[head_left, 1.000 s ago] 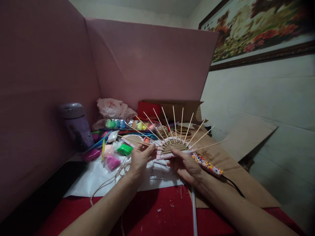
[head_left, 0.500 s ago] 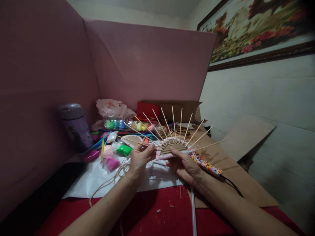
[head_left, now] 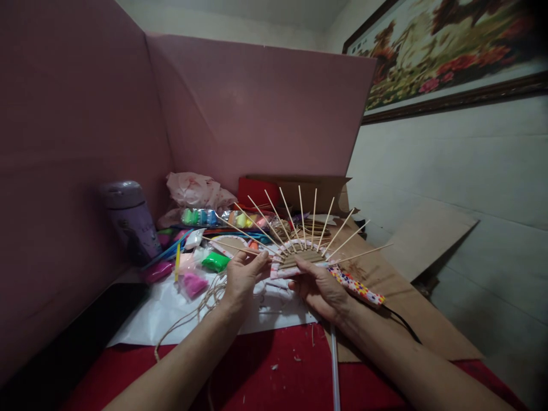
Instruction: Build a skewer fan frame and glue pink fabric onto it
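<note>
Both my hands hold up a half-round cardboard piece (head_left: 302, 260) with a pink patterned rim and several thin wooden skewers (head_left: 314, 216) fanning out of it. My right hand (head_left: 321, 288) grips its lower edge from below, fingers closed round it. At the piece's left end, my left hand (head_left: 244, 277) has thumb and fingers pinched on a strand of jute twine (head_left: 194, 314) that trails down over the white paper toward me.
A purple bottle (head_left: 131, 220) stands at the left by the pink partition (head_left: 257, 108). Behind the hands lie bags of coloured clay (head_left: 216, 261), a strip of colour pots (head_left: 222, 217) and a cardboard box (head_left: 317, 191). A dotted tool (head_left: 357, 288) rests on brown cardboard at right.
Almost nothing has moved. The view has drifted slightly, and both hands keep the same hold on the skewer piece and twine.
</note>
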`<state>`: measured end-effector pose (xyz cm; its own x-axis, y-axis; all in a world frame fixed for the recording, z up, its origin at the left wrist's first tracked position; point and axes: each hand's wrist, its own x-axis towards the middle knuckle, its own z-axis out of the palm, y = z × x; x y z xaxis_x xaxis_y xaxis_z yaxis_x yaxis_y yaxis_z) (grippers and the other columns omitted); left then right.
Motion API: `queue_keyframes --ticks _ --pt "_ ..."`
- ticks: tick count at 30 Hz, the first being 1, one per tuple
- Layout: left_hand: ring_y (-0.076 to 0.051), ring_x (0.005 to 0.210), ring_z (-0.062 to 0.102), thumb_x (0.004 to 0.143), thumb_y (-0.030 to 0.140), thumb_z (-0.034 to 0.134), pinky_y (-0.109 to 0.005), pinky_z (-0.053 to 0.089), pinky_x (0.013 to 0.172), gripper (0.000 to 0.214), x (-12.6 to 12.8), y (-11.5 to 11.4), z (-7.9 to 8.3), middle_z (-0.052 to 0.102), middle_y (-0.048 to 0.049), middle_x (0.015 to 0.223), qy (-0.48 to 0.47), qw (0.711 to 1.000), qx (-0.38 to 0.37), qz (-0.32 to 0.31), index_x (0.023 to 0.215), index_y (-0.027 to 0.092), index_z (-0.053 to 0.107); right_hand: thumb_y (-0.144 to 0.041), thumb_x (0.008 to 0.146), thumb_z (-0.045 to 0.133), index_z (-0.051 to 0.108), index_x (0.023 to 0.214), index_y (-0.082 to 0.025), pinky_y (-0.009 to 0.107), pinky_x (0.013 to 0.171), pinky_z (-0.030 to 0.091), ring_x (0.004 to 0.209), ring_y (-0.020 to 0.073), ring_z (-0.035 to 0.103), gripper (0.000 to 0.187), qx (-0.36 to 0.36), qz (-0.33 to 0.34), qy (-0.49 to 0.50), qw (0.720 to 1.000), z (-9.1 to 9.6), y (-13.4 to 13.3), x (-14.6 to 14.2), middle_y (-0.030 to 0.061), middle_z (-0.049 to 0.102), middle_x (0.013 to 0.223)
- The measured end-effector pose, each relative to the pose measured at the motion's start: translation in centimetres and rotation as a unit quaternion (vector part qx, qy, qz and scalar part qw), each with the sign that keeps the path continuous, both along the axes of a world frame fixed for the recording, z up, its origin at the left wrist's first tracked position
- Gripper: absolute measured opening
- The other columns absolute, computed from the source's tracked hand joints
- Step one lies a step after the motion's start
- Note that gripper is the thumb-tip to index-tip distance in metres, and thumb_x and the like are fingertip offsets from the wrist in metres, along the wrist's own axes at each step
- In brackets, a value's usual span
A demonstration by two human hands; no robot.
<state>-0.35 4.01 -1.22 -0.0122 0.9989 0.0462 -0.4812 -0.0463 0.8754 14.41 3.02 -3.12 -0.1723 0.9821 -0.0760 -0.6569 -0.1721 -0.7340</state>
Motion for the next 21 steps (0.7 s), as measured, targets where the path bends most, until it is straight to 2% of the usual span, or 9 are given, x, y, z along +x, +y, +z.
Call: queue_keyframes --ticks 21 --pt "-0.012 0.059 0.061 0.056 0.026 0.072 -0.025 0.048 0.060 0.025 -0.25 0.78 -0.80 0.064 -0.0005 0.062 -0.007 1.000 -0.017 0.006 0.067 0.015 0.053 -0.024 0.069 0.064 0.060 0.071 -0.011 0.023 0.049 0.048 0.061 0.0137 0.059 0.014 -0.012 0.017 0.000 1.000 -0.13 0.15 -0.26 0.0024 0.062 0.062"
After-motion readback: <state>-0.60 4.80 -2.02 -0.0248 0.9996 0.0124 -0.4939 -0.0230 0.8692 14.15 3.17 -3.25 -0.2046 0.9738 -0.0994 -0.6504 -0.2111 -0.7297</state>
